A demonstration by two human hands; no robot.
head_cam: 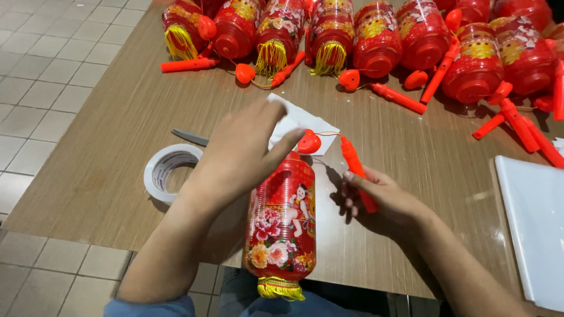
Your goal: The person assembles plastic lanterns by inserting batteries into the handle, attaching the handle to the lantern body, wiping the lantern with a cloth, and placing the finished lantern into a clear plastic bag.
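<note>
A red plastic lantern (283, 226) with a flower print and a yellow tassel lies lengthwise on the wooden table (111, 152), its tassel end hanging over the near edge. My left hand (244, 152) rests on the lantern's top end, fingers spread, beside a small red heart-shaped piece (308, 142). My right hand (379, 196) grips an orange-red stick handle (357, 170), joined by a thin cord to the heart piece. A white paper sheet (305, 122) lies under the left fingertips.
A roll of clear tape (167, 172) sits left of my arm, with a grey blade tip (189, 137) behind it. Several finished red lanterns (376, 38) with stick handles crowd the far side. White sheets (537, 223) lie at the right. Tiled floor lies left.
</note>
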